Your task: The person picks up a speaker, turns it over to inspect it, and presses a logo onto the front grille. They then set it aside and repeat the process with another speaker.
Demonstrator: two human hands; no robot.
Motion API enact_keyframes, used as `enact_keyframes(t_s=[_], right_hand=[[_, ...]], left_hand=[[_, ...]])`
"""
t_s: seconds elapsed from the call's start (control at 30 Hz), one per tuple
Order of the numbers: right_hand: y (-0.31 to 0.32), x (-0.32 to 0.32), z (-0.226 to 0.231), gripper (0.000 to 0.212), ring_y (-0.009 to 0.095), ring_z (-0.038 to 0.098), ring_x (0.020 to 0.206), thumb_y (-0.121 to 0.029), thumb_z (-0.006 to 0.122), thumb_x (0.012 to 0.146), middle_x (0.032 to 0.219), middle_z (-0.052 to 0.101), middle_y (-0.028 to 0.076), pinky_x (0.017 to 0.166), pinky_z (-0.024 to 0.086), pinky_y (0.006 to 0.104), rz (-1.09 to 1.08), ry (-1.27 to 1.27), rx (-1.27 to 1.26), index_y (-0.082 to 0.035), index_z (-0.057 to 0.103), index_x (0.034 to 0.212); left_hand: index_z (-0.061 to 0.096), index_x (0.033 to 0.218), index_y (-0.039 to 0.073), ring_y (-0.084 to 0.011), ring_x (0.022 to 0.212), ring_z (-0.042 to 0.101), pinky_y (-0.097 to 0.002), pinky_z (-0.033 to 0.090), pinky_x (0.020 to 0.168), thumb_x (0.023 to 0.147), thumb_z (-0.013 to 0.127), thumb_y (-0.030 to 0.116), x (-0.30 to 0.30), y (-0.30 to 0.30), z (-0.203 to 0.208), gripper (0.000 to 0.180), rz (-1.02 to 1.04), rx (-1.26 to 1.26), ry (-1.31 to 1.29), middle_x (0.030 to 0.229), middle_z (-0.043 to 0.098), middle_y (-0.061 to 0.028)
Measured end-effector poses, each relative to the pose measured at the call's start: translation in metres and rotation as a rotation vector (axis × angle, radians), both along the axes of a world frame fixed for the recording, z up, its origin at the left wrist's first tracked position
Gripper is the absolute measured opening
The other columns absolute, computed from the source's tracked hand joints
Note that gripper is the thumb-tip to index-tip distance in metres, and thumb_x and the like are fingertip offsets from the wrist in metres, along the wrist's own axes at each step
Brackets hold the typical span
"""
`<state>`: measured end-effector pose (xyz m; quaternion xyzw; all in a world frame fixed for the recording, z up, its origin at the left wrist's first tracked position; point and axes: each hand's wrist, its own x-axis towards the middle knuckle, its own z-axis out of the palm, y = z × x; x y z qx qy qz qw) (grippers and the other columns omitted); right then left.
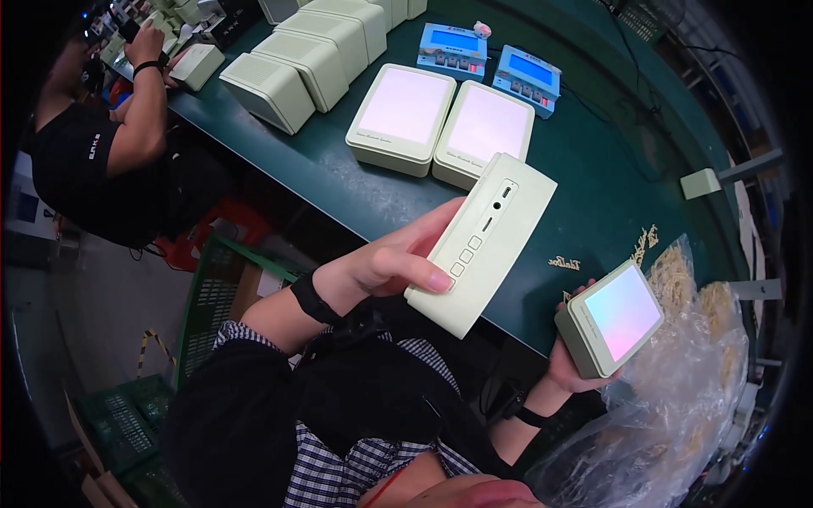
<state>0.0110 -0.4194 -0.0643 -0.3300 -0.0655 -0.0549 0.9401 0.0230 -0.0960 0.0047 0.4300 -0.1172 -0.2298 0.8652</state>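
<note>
My left hand [394,258] grips a pale green box-shaped speaker [495,245] over the table, its narrow side with ports and a row of square buttons turned up. The left thumb lies at the lowest button. At the right, my right hand [576,368] holds a second pale green speaker [583,339] from below and behind, its front panel glowing blue to pink. Most of the right fingers are hidden behind it. Beyond my left hand, two more speakers [389,152] lie side by side with pale lit panels facing up.
A row of speakers [313,51] stands at the far left of the green table [313,173]. Two blue meters [449,51] sit at the back. A clear plastic bag [677,381] of gold lettering pieces lies right. A co-worker [110,161] sits left, near a green crate [203,313].
</note>
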Motion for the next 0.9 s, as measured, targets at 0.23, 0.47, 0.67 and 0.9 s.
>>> enact_keyframes(t_s=[0.23, 0.47, 0.67, 0.9], right_hand=[[0.001, 0.0, 0.002, 0.11, 0.047, 0.026, 0.143, -0.064, 0.067, 0.074, 0.158, 0.018, 0.027, 0.109, 0.032, 0.0638, 0.019, 0.002, 0.021, -0.014, 0.014, 0.157], [-0.001, 0.002, -0.002, 0.109, 0.047, 0.026, 0.142, -0.066, 0.063, 0.076, 0.158, 0.018, 0.027, 0.109, 0.032, 0.0638, 0.036, -0.042, 0.014, -0.013, 0.014, 0.157], [0.0, 0.004, 0.003, 0.106, 0.047, 0.026, 0.143, -0.067, 0.06, 0.079, 0.158, 0.016, 0.027, 0.111, 0.028, 0.0638, 0.135, -0.099, 0.101, -0.012, 0.014, 0.157], [-0.002, 0.005, 0.003, 0.103, 0.047, 0.024, 0.143, -0.068, 0.056, 0.081, 0.159, 0.015, 0.028, 0.113, 0.025, 0.065, 0.118, 0.013, 0.094, -0.014, 0.014, 0.157]], left_hand=[[0.022, 0.152, 0.002, -0.0226, 0.129, 0.048, -0.0363, 0.039, 0.107, 0.068, 0.072, 0.023, -0.001, -0.003, -0.004, 0.1, 0.066, 0.022, 0.073, 0.139, 0.047, -0.0133], [0.025, 0.151, 0.001, -0.0232, 0.127, 0.05, -0.0367, 0.041, 0.105, 0.065, 0.071, 0.03, -0.006, 0.002, 0.002, 0.102, 0.032, 0.023, 0.089, 0.137, 0.048, -0.014], [0.024, 0.151, 0.0, -0.0236, 0.126, 0.05, -0.0372, 0.041, 0.105, 0.065, 0.072, 0.032, -0.006, 0.001, 0.004, 0.103, 0.014, 0.0, 0.158, 0.138, 0.048, -0.0144], [0.023, 0.151, 0.0, -0.0246, 0.127, 0.049, -0.0377, 0.039, 0.107, 0.066, 0.074, 0.032, -0.001, -0.004, 0.0, 0.104, 0.015, 0.032, 0.135, 0.138, 0.047, -0.0145]])
